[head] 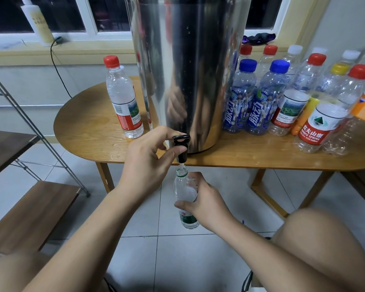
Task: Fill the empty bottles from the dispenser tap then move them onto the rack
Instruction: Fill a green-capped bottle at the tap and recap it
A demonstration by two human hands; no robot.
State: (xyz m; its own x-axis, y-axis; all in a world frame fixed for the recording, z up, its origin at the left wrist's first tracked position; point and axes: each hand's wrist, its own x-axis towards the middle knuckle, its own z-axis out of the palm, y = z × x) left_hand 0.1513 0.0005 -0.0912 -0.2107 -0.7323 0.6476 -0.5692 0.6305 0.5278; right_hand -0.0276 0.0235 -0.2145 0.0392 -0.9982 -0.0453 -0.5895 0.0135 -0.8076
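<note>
A tall steel dispenser (pixel 190 66) stands at the front edge of the wooden table (pixel 86 131). Its black tap (pixel 181 147) juts over the edge. My left hand (pixel 144 152) pinches the tap lever between curled fingers and thumb. Below the spout, my right hand (pixel 204 204) grips an uncapped clear bottle with a green label (pixel 184 191); its mouth sits right under the tap and a thin stream of water enters it. A capped red-label bottle (pixel 123 98) holding water stands left of the dispenser.
Several capped empty bottles (pixel 303 98) with red, blue, white and yellow caps crowd the table to the right of the dispenser. A metal-framed rack with wooden shelves (pixel 32 213) stands at the left. My bare knee (pixel 327 245) is at the lower right, above a tiled floor.
</note>
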